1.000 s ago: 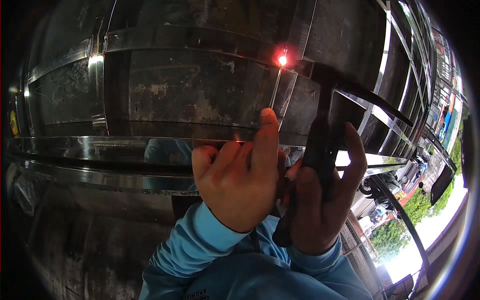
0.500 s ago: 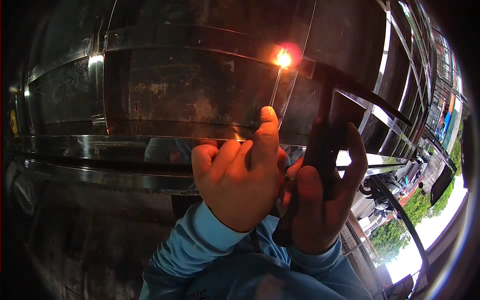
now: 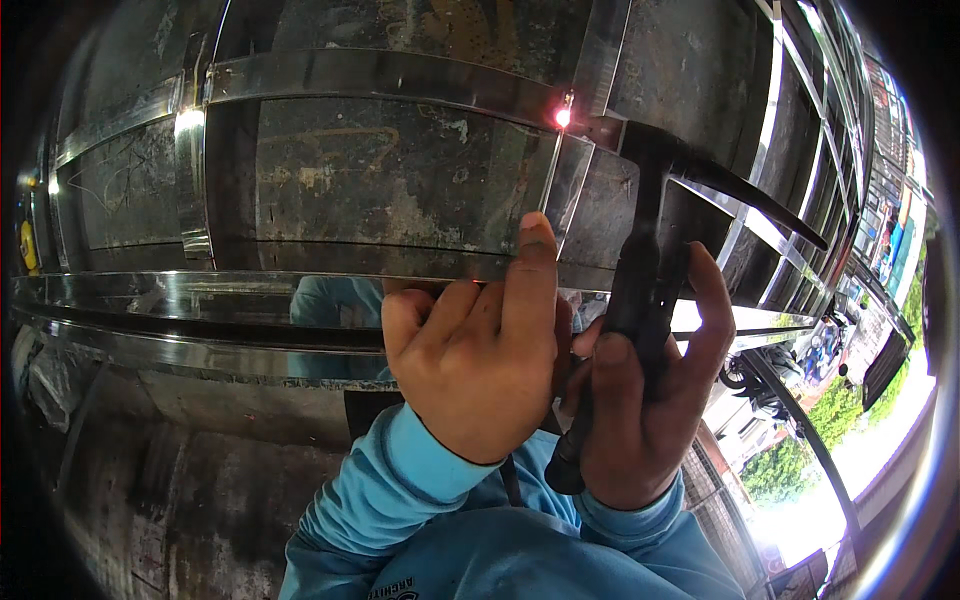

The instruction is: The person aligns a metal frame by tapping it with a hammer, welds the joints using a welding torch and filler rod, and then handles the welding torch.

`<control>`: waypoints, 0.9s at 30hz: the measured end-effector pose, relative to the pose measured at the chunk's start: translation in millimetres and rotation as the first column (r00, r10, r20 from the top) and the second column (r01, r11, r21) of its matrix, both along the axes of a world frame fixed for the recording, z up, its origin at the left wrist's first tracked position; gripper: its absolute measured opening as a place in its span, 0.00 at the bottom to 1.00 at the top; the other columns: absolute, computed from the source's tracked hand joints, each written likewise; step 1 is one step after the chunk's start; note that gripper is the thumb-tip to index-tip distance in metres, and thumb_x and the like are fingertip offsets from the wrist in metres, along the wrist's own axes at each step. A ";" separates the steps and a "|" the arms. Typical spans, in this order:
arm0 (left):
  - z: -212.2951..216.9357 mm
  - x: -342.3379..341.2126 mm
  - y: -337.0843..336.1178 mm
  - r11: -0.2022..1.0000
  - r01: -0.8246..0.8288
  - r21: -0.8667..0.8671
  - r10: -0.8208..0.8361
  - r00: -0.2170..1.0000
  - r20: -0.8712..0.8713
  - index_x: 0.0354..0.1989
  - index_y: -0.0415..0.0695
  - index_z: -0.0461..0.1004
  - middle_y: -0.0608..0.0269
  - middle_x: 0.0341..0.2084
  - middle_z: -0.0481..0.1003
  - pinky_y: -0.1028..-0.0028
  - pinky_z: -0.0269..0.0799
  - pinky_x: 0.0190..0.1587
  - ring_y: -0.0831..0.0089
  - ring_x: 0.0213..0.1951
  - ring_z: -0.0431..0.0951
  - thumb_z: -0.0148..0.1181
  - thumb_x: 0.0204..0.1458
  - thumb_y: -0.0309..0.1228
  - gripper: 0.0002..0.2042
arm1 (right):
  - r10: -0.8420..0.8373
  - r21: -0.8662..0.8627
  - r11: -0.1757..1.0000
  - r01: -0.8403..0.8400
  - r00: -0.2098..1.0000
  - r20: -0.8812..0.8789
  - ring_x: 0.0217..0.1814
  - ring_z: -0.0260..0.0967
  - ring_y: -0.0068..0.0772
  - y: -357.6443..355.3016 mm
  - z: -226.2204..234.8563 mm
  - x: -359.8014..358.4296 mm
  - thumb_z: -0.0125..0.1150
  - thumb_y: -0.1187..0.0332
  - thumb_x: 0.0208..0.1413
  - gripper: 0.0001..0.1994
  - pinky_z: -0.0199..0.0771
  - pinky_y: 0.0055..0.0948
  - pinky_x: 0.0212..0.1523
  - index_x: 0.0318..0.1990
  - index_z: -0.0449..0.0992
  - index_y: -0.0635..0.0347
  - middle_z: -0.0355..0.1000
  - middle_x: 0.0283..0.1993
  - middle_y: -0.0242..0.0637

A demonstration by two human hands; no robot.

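Note:
My right hand (image 3: 645, 430) is wrapped round the black handle of a TIG welding torch (image 3: 645, 270), its thumb and fingers on either side. The torch's long back cap slants to the right. Its short nozzle points left at a small glowing spot (image 3: 563, 118), where a shiny upright strip (image 3: 568, 185) meets a long metal crossbar (image 3: 380, 85). My left hand (image 3: 475, 375) is at the near metal rail, left of the torch. Its index finger stretches toward the strip's lower end while the other fingers curl under; what they grip, if anything, is hidden.
Dark, stained metal sheeting (image 3: 350, 180) lies behind the frame bars. A polished rail (image 3: 200, 290) runs across in front of me. Crumpled clear plastic (image 3: 45, 375) is at the left, with a yellow object (image 3: 28, 245) above it. More shiny bars (image 3: 800, 90) stand at the right.
The bright arc and its orange glare have shrunk to a small pinkish glowing spot, and the surroundings look lighter. Both hands and the torch have hardly moved.

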State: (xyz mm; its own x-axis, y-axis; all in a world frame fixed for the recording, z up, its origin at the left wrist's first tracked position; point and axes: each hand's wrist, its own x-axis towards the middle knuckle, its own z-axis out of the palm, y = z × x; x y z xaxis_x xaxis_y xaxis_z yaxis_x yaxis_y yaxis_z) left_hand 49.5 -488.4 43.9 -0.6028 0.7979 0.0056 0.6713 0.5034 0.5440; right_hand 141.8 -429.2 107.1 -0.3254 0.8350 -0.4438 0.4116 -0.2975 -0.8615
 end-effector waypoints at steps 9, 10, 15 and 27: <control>3.5 -1.1 2.6 1.000 -0.025 0.015 0.025 1.000 -0.011 0.53 0.47 0.82 0.78 0.17 0.74 0.70 0.59 0.35 0.76 0.18 0.67 0.67 0.48 0.26 0.20 | -0.068 -0.024 0.998 0.066 0.995 -0.079 0.33 0.72 0.22 -1.9 2.0 -6.2 0.51 0.79 0.66 0.37 0.71 0.22 0.33 0.77 0.40 0.63 0.75 0.47 0.47; 4.7 -1.2 2.6 1.000 -0.017 -0.002 0.017 1.000 -0.019 0.53 0.48 0.82 0.79 0.17 0.75 0.70 0.59 0.35 0.76 0.18 0.67 0.67 0.48 0.25 0.20 | -0.044 -0.020 0.999 0.043 0.998 -0.049 0.33 0.71 0.21 -1.9 2.6 -3.7 0.52 0.79 0.66 0.37 0.70 0.21 0.32 0.77 0.40 0.63 0.75 0.46 0.46; 3.0 0.6 4.2 0.999 -0.033 0.020 0.034 0.999 -0.029 0.53 0.48 0.82 0.78 0.18 0.77 0.71 0.59 0.34 0.78 0.18 0.70 0.67 0.47 0.24 0.21 | -0.006 -0.025 1.000 0.005 1.000 -0.013 0.32 0.71 0.19 -0.3 5.8 -1.2 0.52 0.78 0.66 0.36 0.68 0.20 0.30 0.77 0.40 0.62 0.75 0.45 0.46; 1.7 1.3 3.9 1.000 -0.001 0.015 0.001 1.000 -0.007 0.56 0.45 0.79 0.79 0.17 0.70 0.68 0.58 0.35 0.80 0.23 0.72 0.66 0.51 0.34 0.21 | 0.229 0.411 0.810 -0.418 0.871 0.434 0.38 0.73 0.27 14.4 -4.6 5.0 0.49 0.80 0.64 0.36 0.75 0.26 0.40 0.77 0.41 0.64 0.74 0.48 0.47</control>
